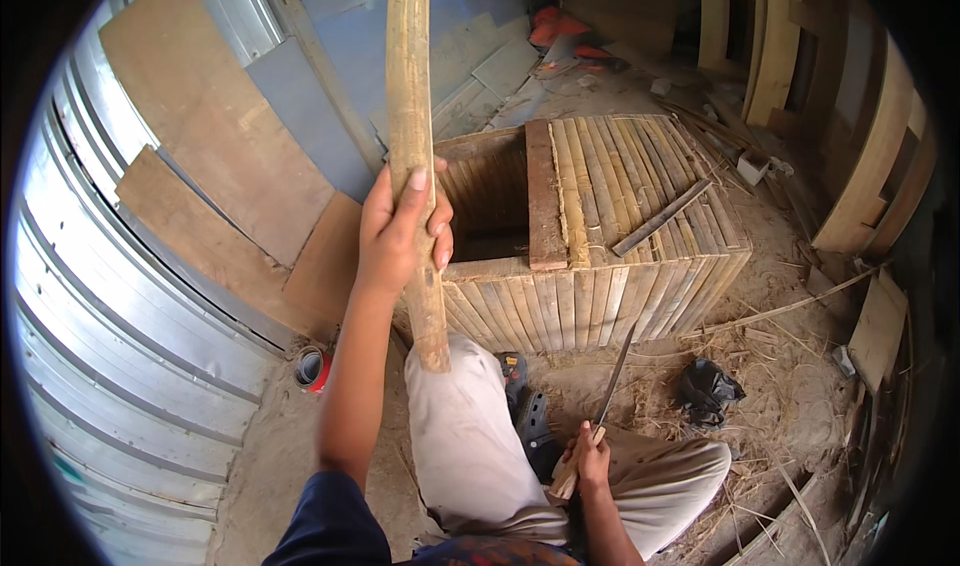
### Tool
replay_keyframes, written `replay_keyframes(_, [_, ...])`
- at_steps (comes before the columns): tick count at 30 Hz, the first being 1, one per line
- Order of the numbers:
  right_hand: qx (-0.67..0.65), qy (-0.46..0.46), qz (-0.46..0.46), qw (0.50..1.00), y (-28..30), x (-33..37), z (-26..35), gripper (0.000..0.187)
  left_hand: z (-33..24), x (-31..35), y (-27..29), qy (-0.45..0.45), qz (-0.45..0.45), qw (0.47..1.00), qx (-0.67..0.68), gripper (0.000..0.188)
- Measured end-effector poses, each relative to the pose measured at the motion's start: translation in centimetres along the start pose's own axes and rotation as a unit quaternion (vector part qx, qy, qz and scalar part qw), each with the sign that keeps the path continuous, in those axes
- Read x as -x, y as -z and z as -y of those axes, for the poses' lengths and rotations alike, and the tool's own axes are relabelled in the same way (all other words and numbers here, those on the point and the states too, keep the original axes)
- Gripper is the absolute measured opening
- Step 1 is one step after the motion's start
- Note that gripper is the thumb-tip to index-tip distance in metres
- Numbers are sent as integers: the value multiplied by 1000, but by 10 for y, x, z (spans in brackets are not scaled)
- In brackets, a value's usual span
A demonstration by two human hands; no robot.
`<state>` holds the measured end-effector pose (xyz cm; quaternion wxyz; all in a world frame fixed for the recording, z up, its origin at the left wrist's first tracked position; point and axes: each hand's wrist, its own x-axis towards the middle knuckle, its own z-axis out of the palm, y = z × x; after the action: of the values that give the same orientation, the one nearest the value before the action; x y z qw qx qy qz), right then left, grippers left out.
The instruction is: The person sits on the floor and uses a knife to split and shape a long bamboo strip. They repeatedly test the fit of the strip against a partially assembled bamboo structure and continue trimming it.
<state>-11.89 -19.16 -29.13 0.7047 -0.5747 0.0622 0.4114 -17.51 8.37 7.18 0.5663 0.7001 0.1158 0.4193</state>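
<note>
My left hand (405,228) is wrapped round a long split bamboo slat (409,76), held upright. The slat's lower end comes down at my raised knee, and its top runs out of view. Low on the right, my right hand (588,458) grips the wooden handle of a long-bladed knife (617,378), whose thin dark blade points up and away, apart from the slat. Beyond both hands stands a box clad in bamboo strips (610,291), with an opening on its left. A reddish-brown board (545,196) edges that opening.
A narrow dark strip (662,218) lies across the box top. Left are plywood sheets (215,126) against corrugated metal (130,316), and a red can (312,369). A black plastic bag (708,392) and bamboo shavings (780,366) lie right. Wooden frames (870,156) stand far right.
</note>
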Motion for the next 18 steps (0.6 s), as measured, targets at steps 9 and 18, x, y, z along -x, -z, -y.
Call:
replay_keyframes(9, [26,50,6,998,5,-8,-6,36,22,63,4,108,-12,994,4,37])
replay_keyframes(18, [12,-4,-45,999,11,-8,-5,33,102,136,17,297,14,954,40,38])
